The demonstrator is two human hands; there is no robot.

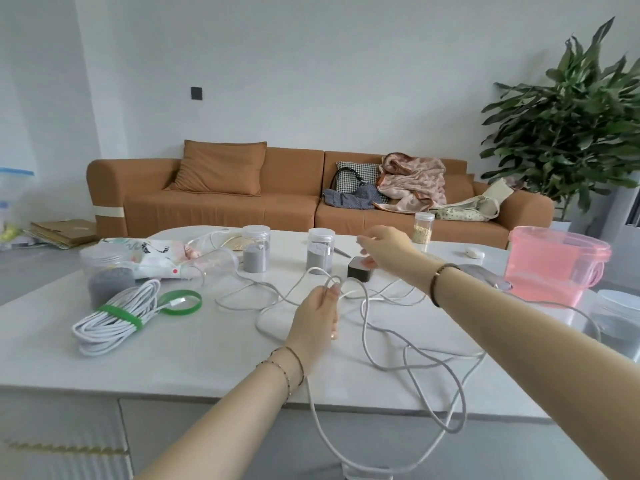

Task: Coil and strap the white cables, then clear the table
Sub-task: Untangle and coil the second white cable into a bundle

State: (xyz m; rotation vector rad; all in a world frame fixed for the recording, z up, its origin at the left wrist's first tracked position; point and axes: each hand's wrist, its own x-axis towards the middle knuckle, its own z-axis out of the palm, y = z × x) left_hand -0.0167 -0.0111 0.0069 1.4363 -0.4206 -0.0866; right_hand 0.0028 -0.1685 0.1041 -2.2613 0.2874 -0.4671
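A loose white cable (388, 344) sprawls in loops over the middle of the white table (194, 362) and hangs off its front edge. My left hand (317, 320) pinches a small loop of this cable above the table. My right hand (384, 249) is raised further back, above a black box (360, 271), with its fingers curled around a strand of the same cable. At the left lies a finished white cable coil (110, 318) bound by a green strap. A second green strap (181, 301), rolled into a ring, rests beside it.
Clear jars with grey filling (256, 249) (320, 251) (107, 271) stand at the back and left. A jar of pale grains (423, 228) stands at the back right, a pink bucket (554, 268) at the right. A printed cloth (152, 256) lies at the back left. An orange sofa (277, 199) stands beyond.
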